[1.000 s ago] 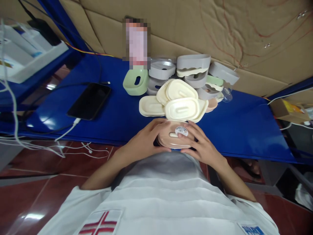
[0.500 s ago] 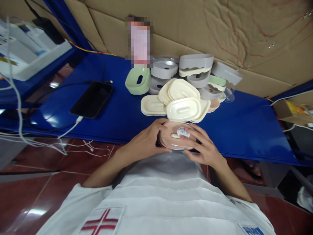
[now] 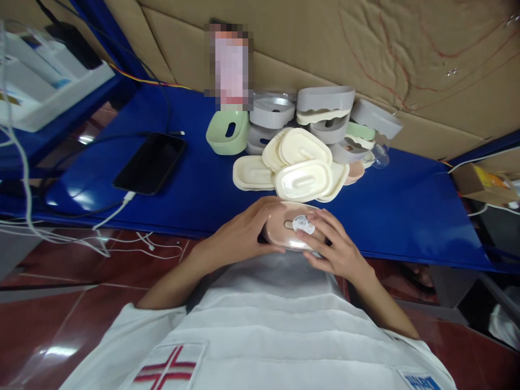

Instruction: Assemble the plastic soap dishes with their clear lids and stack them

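Just below the centre of the frame in the head view, a pinkish oval box (image 3: pixel 276 238) with a round white label (image 3: pixel 301 222) on top, near the front edge of the blue counter (image 3: pixel 406 216). Clamped at its left end by the left hand (image 3: pixel 246 230), along both far and near sides. Covered at its right end by the right hand (image 3: pixel 339 246), fingers spread, fingertips on the top and label; cannot tell whether gripping underneath. Just beyond the box, at frame centre, an overlapping heap of cream oval pieces (image 3: pixel 303 181). Above these, grey containers (image 3: pixel 325 100) in stacks, with a pale green container (image 3: pixel 225 138) at their left. Left of centre, a black phone (image 3: pixel 150 163), plugged into a white cable (image 3: pixel 114 211). Along the upper frame, brown cardboard (image 3: pixel 292 43).
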`<state>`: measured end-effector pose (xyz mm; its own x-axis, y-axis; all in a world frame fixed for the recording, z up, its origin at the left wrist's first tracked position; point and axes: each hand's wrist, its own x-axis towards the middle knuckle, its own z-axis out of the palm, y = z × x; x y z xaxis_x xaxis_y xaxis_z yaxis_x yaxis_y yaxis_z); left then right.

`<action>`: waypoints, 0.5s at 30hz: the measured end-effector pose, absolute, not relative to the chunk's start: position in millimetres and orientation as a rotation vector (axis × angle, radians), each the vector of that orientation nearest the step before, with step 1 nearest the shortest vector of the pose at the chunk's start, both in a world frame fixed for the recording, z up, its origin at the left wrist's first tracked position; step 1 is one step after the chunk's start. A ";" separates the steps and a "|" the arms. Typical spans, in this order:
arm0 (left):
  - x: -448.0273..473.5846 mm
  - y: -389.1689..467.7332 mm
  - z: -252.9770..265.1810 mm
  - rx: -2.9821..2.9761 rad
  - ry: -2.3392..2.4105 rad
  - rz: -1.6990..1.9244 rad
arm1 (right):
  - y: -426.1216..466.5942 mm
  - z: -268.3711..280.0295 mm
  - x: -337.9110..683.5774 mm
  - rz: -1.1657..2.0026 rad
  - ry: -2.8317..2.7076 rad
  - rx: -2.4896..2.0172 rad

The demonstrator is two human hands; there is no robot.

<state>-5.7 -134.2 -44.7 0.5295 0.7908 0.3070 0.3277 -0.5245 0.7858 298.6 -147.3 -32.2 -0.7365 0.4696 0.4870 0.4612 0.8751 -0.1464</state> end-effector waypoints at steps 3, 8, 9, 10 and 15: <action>-6.1 -133.3 -45.2 2.102 0.901 0.874 | -147.9 -30.7 297.2 0.087 -2.507 -0.688; -7.0 -134.0 -40.2 2.136 0.940 0.806 | -145.1 -31.4 296.2 0.184 -2.519 -0.742; -7.4 -134.6 -38.9 2.132 0.961 0.792 | -144.8 -31.8 296.1 0.209 -2.522 -0.777; -7.8 -135.3 -37.7 2.130 0.974 0.785 | -144.9 -32.1 296.3 0.229 -2.522 -0.807; -9.3 -137.6 -33.0 2.216 0.931 0.785 | -158.7 -27.6 312.7 0.266 -2.519 -0.891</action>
